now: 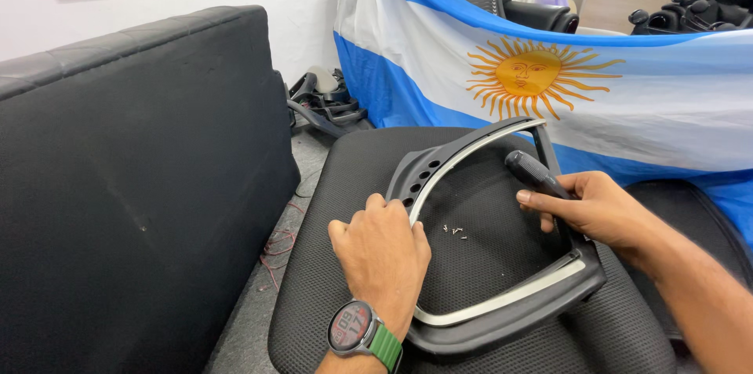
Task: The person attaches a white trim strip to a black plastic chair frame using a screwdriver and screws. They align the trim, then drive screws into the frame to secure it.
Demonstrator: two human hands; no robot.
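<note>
Left hand (382,252) presses flat on frame (502,307) w/ fingers loose; right hand (596,205) grips screwdriver (533,172); screws (454,230) btwn.

Grey plastic frame (439,166) w/ pale inner strip, flat on mesh seat; black-handled screwdriver (533,172) angled over it

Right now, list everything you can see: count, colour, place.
Frame: one, dark grey with pale inner strip, on seat cushion.
Seat cushion: one, black mesh, centre.
Screws: a few, silver, inside the frame.
Tool handle: one, black, in right hand.
Sofa: one, black, left.
Flag: one, blue and white, gold sun, behind.
Chair parts: a pile, black, floor by the wall.
Watch: one, green strap, left wrist.
Left hand: on frame's left edge.
Right hand: gripping tool handle.
</note>
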